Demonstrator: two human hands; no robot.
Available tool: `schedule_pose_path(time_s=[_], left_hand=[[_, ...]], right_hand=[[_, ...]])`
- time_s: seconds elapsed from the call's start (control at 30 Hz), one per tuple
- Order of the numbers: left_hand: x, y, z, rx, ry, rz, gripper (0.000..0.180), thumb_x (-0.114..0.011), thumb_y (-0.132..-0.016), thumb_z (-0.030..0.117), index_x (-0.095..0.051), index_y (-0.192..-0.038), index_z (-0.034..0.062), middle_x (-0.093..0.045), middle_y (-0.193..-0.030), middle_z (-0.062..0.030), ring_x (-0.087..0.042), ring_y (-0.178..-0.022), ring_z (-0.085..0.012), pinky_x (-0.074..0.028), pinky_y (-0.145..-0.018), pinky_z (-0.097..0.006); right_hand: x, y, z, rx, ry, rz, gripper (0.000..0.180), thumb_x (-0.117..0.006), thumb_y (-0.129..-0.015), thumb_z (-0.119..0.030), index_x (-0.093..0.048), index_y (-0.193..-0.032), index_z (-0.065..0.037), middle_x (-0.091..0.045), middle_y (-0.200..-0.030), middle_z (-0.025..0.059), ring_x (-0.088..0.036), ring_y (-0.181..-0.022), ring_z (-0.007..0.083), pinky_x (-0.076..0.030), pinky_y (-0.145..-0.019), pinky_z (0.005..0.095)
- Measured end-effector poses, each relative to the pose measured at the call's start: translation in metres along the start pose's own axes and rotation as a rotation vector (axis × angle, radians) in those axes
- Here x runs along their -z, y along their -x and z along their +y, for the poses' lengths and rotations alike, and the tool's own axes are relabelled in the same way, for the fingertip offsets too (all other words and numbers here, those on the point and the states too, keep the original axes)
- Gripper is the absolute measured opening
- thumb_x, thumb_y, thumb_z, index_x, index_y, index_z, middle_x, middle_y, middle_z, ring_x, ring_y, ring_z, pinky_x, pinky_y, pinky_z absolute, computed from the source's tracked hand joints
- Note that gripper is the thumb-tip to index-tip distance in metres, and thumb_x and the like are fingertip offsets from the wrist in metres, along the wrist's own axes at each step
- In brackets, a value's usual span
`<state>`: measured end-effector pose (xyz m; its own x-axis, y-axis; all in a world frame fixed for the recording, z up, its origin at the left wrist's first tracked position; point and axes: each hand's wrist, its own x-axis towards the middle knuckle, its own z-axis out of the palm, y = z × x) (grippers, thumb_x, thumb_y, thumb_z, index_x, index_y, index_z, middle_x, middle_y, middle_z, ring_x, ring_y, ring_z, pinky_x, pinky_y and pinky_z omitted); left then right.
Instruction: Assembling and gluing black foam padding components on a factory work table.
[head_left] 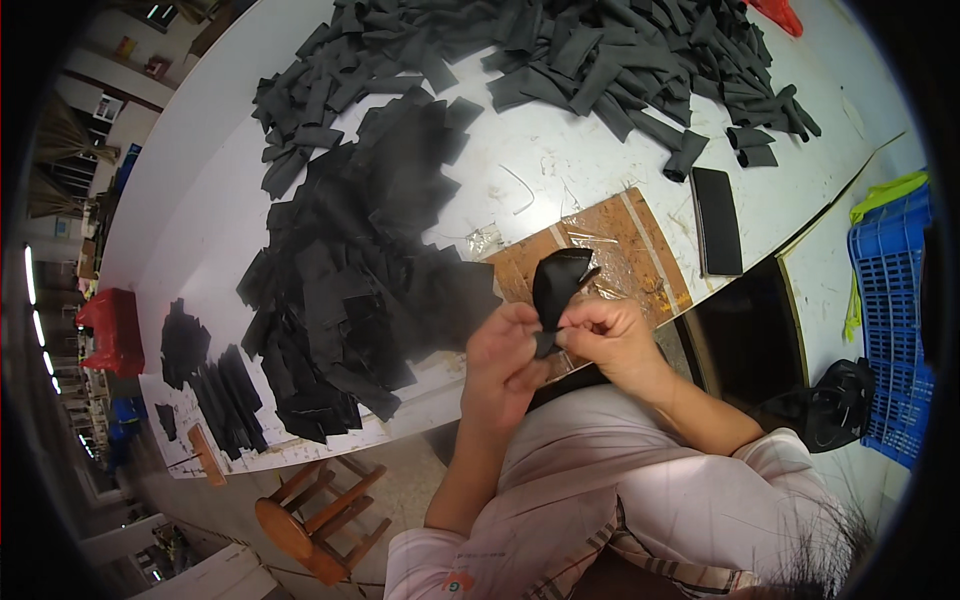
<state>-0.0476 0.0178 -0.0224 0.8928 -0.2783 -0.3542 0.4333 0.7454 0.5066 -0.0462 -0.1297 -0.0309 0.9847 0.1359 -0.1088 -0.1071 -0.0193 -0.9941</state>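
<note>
Both my hands are closed on one small piece of black fabric (558, 285) in front of my body, over the near edge of the table. My left hand (505, 355) pinches it at its lower left side. My right hand (612, 338) grips it from the right, fingertips close to those of the left. The upper part of the fabric stands up above my fingers and looks folded or tube-like. A thin dark tip pokes out beside it above my right hand; I cannot make out what it is. Under the fabric lies a brown board (640, 250) partly covered with clear plastic.
A big heap of flat black fabric pieces (340, 260) lies to the left. Rolled dark pieces (590, 60) pile up along the far side. A black phone (716, 222) rests right of the board. Beyond stand a blue crate (890, 330), a wooden stool (315, 515) and a red bag (110, 332).
</note>
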Motion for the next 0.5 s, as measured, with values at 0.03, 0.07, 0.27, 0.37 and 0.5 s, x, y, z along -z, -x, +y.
schedule_pose_path(time_s=[0.03, 0.07, 0.27, 0.37, 0.5], left_hand=[[-0.002, 0.002, 0.004, 0.043, 0.016, -0.077, 0.02, -0.054, -0.075, -0.003, -0.046, -0.093, 0.0011, -0.052, -0.07, -0.0022, -0.041, -0.049, -0.002, -0.029, -0.041, -0.014], [-0.002, 0.003, 0.005, 0.036, 0.015, -0.076, 0.02, -0.054, -0.075, -0.003, -0.046, -0.093, 0.0011, -0.052, -0.07, -0.0022, -0.041, -0.049, -0.002, -0.029, -0.041, -0.014], [-0.02, 0.0, -0.012, -0.511, -0.821, 0.216, 0.022, -0.051, -0.07, -0.01, -0.051, -0.09, -0.0013, -0.056, -0.076, -0.0064, -0.048, -0.056, -0.0057, -0.038, -0.046, -0.017], [-0.014, -0.005, -0.019, -1.211, -1.459, 0.285, 0.02, -0.05, -0.072, -0.011, -0.052, -0.09, -0.0029, -0.059, -0.087, -0.0107, -0.054, -0.07, -0.0067, -0.042, -0.053, -0.017], [-0.022, 0.012, -0.01, -0.719, -0.75, 0.205, 0.025, -0.052, -0.07, -0.012, -0.048, -0.093, -0.0041, -0.059, -0.084, -0.01, -0.053, -0.063, -0.005, -0.041, -0.051, -0.016]], right_hand=[[0.001, 0.002, -0.011, -0.197, -0.311, -0.047, 0.007, -0.062, -0.072, -0.004, -0.058, -0.074, 0.001, -0.049, -0.061, 0.0001, -0.043, -0.051, 0.0058, -0.035, -0.046, 0.0198], [0.001, 0.004, -0.017, -0.396, -0.62, -0.095, 0.004, -0.06, -0.074, -0.002, -0.059, -0.074, 0.001, -0.05, -0.063, -0.001, -0.041, -0.051, 0.005, -0.034, -0.045, 0.0191], [0.002, 0.003, -0.004, -0.481, -0.984, -0.268, 0.005, -0.052, -0.082, -0.008, -0.053, -0.081, -0.003, -0.046, -0.065, -0.0027, -0.039, -0.055, 0.0032, -0.03, -0.047, 0.0168], [0.001, 0.0, -0.014, -0.345, -0.662, -0.32, 0.009, -0.049, -0.085, -0.012, -0.051, -0.081, -0.004, -0.044, -0.066, -0.0029, -0.039, -0.057, 0.003, -0.031, -0.05, 0.0164], [0.003, 0.001, -0.024, -0.108, -0.298, -0.274, 0.013, -0.047, -0.086, -0.012, -0.05, -0.078, -0.003, -0.045, -0.068, -0.0023, -0.039, -0.061, 0.0036, -0.034, -0.054, 0.0177]])
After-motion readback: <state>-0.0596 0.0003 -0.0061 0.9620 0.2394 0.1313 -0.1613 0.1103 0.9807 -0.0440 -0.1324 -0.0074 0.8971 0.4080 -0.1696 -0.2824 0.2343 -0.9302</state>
